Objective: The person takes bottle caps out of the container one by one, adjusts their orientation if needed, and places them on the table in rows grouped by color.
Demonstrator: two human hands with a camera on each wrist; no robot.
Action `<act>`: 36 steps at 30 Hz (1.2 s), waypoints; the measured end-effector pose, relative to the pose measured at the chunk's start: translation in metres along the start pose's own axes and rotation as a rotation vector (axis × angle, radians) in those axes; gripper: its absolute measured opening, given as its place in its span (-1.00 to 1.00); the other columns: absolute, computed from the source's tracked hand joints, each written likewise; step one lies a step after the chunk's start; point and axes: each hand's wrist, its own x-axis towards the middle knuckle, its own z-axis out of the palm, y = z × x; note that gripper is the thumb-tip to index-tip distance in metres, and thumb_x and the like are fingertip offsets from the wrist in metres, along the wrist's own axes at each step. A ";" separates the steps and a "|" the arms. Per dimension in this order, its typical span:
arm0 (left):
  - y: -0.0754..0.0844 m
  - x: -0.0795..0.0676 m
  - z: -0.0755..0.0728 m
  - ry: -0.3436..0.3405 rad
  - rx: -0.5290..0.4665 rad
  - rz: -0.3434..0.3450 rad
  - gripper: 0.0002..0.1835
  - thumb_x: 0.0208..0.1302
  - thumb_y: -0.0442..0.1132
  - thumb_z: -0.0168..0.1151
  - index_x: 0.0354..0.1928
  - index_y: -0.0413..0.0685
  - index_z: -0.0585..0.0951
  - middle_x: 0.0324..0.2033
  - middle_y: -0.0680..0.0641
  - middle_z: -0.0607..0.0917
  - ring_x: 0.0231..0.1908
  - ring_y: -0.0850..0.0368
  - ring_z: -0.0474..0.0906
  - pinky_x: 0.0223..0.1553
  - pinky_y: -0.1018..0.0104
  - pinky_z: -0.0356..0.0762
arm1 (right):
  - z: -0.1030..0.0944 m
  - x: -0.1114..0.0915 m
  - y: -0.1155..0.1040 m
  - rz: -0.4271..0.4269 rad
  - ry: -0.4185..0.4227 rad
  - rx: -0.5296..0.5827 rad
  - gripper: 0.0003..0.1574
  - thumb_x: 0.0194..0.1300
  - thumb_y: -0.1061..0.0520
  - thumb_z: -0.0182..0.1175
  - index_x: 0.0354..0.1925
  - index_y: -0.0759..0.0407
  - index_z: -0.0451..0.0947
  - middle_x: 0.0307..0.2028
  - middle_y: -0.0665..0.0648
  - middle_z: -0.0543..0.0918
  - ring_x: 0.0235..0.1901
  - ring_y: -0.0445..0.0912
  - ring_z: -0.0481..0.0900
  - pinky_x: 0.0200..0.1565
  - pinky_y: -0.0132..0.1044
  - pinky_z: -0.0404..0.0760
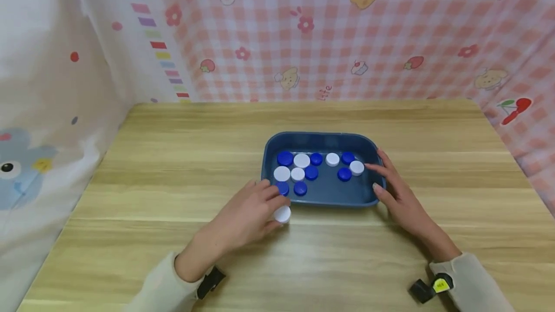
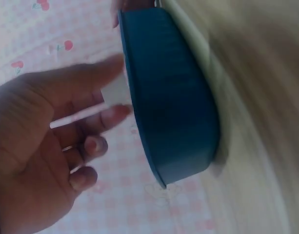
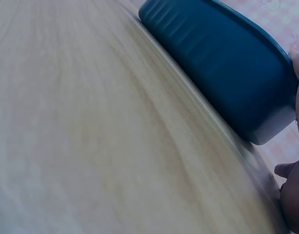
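Observation:
In the head view a dark blue tray (image 1: 329,202) stands on the table, with several round white caps (image 1: 301,160) and blue caps (image 1: 285,158) in its base. My left hand (image 1: 249,213) pinches another white cap (image 1: 283,214) between thumb and fingers, at the tray's near left corner. The left wrist view shows that cap (image 2: 116,91) beside the tray rim, partly hidden by the fingers. On the tray's right end, my right hand (image 1: 401,196) holds the wall, thumb and index finger reaching inside over the rim. Its index fingertip is close to a white cap (image 1: 357,168).
The wooden table (image 1: 182,158) extends on both sides of the tray. Behind it hangs a pink checked cloth (image 1: 269,32), and a white cloth (image 1: 39,71) hangs at the left. Each wrist wears a black strap (image 1: 211,282).

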 end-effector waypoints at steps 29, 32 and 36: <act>0.007 -0.014 0.048 -0.168 -0.009 -0.125 -0.68 -0.04 -0.10 0.52 -0.29 -0.04 0.61 -0.36 0.03 0.59 -0.27 0.12 0.42 -0.31 0.32 0.35 | 0.000 0.000 0.002 -0.041 -0.012 0.073 -0.42 0.40 0.40 -0.05 0.35 0.23 0.24 0.51 0.12 -0.20 0.46 -0.06 -0.30 0.29 -0.53 -0.07; 0.007 -0.014 0.048 -0.162 -0.028 -0.127 -0.65 -0.05 -0.05 0.52 -0.29 -0.04 0.61 -0.37 0.04 0.58 -0.29 0.13 0.41 -0.32 0.33 0.34 | 0.000 0.000 0.002 -0.037 -0.012 0.069 -0.42 0.40 0.39 -0.05 0.36 0.22 0.24 0.50 0.12 -0.20 0.46 -0.07 -0.29 0.29 -0.54 -0.06; 0.005 -0.015 0.050 -0.127 -0.032 -0.114 -0.64 -0.03 0.02 0.49 -0.30 0.00 0.60 -0.41 0.06 0.56 -0.31 0.14 0.41 -0.32 0.32 0.35 | 0.000 0.000 0.002 -0.032 -0.011 0.052 -0.41 0.41 0.38 -0.04 0.36 0.19 0.24 0.51 0.11 -0.20 0.46 -0.07 -0.29 0.28 -0.54 -0.07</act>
